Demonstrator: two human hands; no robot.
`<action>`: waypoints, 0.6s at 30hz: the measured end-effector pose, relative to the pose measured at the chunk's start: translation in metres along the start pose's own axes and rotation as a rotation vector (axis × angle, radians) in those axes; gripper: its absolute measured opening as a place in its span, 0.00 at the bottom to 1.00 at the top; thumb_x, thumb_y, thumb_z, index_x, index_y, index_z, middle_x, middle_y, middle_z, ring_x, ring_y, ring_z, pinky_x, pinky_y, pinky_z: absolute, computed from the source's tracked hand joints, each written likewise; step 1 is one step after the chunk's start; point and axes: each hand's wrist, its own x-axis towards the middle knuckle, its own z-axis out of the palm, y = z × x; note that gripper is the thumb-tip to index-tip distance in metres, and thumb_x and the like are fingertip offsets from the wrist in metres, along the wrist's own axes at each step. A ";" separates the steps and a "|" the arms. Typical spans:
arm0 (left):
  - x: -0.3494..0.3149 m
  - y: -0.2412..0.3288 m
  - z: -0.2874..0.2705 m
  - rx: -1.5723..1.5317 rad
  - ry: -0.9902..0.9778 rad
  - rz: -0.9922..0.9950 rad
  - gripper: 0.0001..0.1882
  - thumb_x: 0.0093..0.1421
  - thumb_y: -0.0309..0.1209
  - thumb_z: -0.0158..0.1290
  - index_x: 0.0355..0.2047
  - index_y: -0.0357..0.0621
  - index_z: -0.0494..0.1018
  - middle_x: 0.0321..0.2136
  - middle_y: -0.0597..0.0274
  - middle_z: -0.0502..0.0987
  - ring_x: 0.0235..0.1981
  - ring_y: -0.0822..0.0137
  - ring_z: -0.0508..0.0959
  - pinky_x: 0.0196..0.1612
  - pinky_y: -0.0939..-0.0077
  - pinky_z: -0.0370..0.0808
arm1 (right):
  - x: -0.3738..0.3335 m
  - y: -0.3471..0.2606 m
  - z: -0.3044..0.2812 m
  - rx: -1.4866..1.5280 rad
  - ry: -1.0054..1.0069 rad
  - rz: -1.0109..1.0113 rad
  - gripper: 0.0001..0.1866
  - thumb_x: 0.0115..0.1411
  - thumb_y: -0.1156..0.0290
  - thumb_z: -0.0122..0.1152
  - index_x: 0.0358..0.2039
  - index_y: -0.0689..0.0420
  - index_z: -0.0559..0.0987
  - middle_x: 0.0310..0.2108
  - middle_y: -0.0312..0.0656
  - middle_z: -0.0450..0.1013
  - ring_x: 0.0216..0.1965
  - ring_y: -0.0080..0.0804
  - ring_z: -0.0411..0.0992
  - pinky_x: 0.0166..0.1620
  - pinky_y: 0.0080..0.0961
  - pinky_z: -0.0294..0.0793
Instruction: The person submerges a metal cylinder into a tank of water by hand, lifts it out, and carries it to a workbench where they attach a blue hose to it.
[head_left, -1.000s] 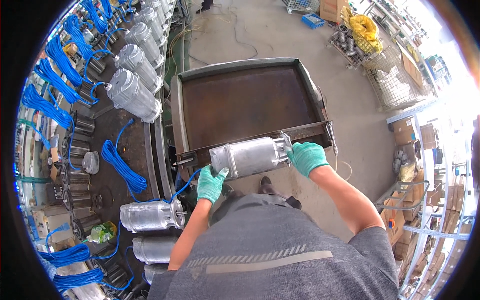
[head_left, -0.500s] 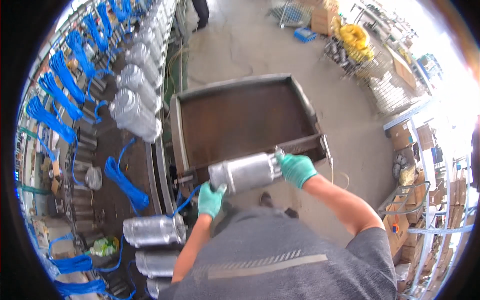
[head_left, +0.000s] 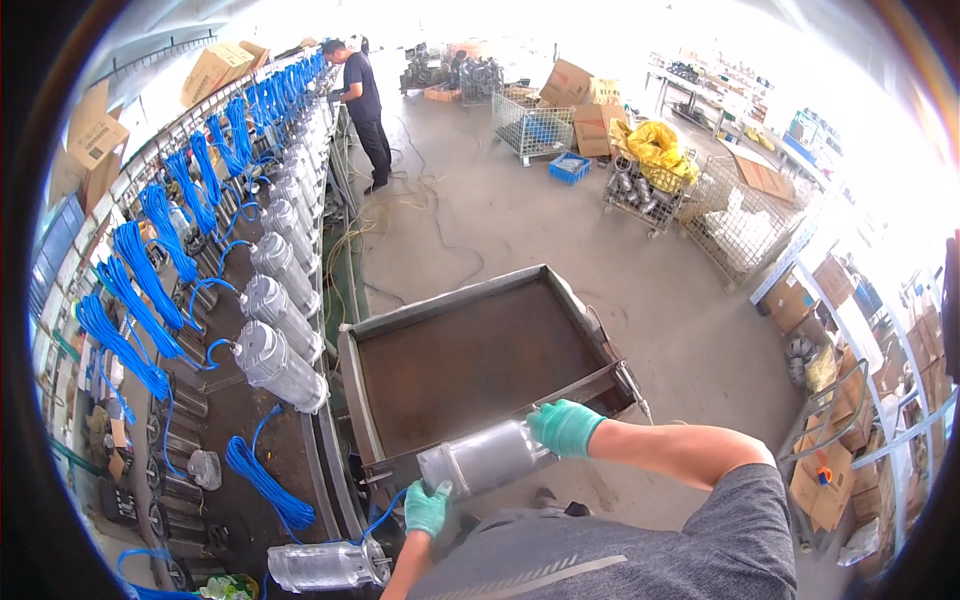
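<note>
A silver metal cylinder, like a pump motor body (head_left: 487, 460), lies sideways between my hands, just over the near edge of a shallow metal cart (head_left: 350, 392). My right hand (head_left: 565, 428), in a green glove, is wrapped over its right end. At the left end, my gloved left hand (head_left: 427, 509) grips the lower edge with the thumb up. A blue cable (head_left: 382, 517) runs from beside my left hand toward the bench. Another silver cylinder (head_left: 325, 566) rests on the bench at the lower left. The underside of the held cylinder is hidden.
Along the left bench (head_left: 262, 425) stand several silver cylinders (head_left: 280, 365) with bundled blue cables (head_left: 120, 345). A co-worker (head_left: 362, 110) stands farther up the bench. Hoses and cables lie on the floor (head_left: 465, 225). Wire cages (head_left: 735, 215) and shelving (head_left: 880, 440) line the right.
The view has tilted up, bringing the co-worker and the far room into sight. Both hands still hold the cylinder at its ends; its right end now looks more covered by my right hand.
</note>
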 end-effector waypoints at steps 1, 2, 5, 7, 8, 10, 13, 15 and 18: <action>0.000 -0.001 0.000 -0.008 -0.001 0.009 0.24 0.60 0.40 0.67 0.47 0.31 0.77 0.41 0.45 0.84 0.39 0.54 0.83 0.48 0.62 0.77 | 0.000 0.002 0.005 -0.024 0.022 -0.021 0.15 0.55 0.65 0.67 0.42 0.57 0.83 0.46 0.44 0.79 0.51 0.43 0.78 0.52 0.38 0.78; 0.003 -0.004 0.001 0.010 -0.002 0.009 0.24 0.60 0.40 0.67 0.47 0.31 0.77 0.41 0.46 0.84 0.39 0.55 0.83 0.47 0.63 0.77 | -0.002 0.003 -0.009 -0.048 -0.013 -0.045 0.13 0.56 0.65 0.67 0.40 0.58 0.82 0.47 0.45 0.79 0.48 0.42 0.80 0.49 0.39 0.80; 0.003 -0.012 -0.001 -0.008 0.015 0.025 0.24 0.60 0.40 0.66 0.47 0.32 0.77 0.40 0.47 0.84 0.39 0.56 0.83 0.47 0.62 0.77 | -0.002 -0.004 -0.011 0.134 -0.016 0.111 0.12 0.57 0.66 0.65 0.40 0.58 0.81 0.44 0.46 0.81 0.45 0.43 0.83 0.45 0.40 0.82; 0.004 -0.013 0.002 0.013 0.007 0.015 0.23 0.61 0.39 0.66 0.47 0.32 0.76 0.39 0.49 0.84 0.38 0.58 0.83 0.46 0.63 0.77 | 0.001 -0.011 0.009 0.392 0.032 0.351 0.16 0.58 0.65 0.64 0.45 0.59 0.79 0.37 0.49 0.82 0.43 0.47 0.83 0.44 0.42 0.83; 0.005 -0.014 0.005 -0.009 0.002 0.022 0.23 0.61 0.39 0.66 0.47 0.32 0.76 0.38 0.49 0.84 0.37 0.59 0.83 0.45 0.63 0.78 | 0.005 -0.007 0.034 0.390 0.023 0.385 0.21 0.61 0.65 0.60 0.52 0.62 0.75 0.42 0.54 0.81 0.41 0.49 0.83 0.40 0.43 0.82; -0.006 0.017 0.006 -0.099 -0.050 -0.028 0.21 0.61 0.37 0.66 0.45 0.32 0.76 0.35 0.52 0.84 0.32 0.63 0.82 0.39 0.66 0.79 | 0.004 0.002 0.057 0.364 -0.019 0.332 0.27 0.63 0.66 0.58 0.61 0.63 0.71 0.48 0.59 0.79 0.40 0.51 0.83 0.38 0.45 0.82; -0.004 0.004 -0.001 -0.078 0.015 0.023 0.19 0.62 0.36 0.66 0.44 0.33 0.76 0.34 0.54 0.84 0.30 0.66 0.82 0.36 0.68 0.78 | 0.005 -0.001 0.018 0.233 0.040 0.090 0.26 0.60 0.64 0.61 0.58 0.60 0.74 0.46 0.55 0.79 0.43 0.50 0.82 0.43 0.45 0.82; 0.002 -0.012 0.000 -0.006 0.032 0.047 0.20 0.61 0.38 0.66 0.43 0.33 0.76 0.34 0.52 0.84 0.31 0.63 0.82 0.38 0.66 0.79 | -0.010 -0.004 -0.005 0.068 0.224 0.065 0.17 0.60 0.61 0.58 0.45 0.57 0.82 0.41 0.49 0.82 0.44 0.48 0.82 0.49 0.43 0.80; 0.005 -0.012 0.004 0.004 0.028 0.044 0.22 0.60 0.41 0.67 0.42 0.33 0.77 0.34 0.50 0.84 0.33 0.60 0.83 0.42 0.63 0.78 | -0.004 0.004 0.011 0.083 0.002 0.042 0.15 0.56 0.66 0.65 0.43 0.56 0.83 0.41 0.49 0.83 0.43 0.47 0.83 0.47 0.40 0.82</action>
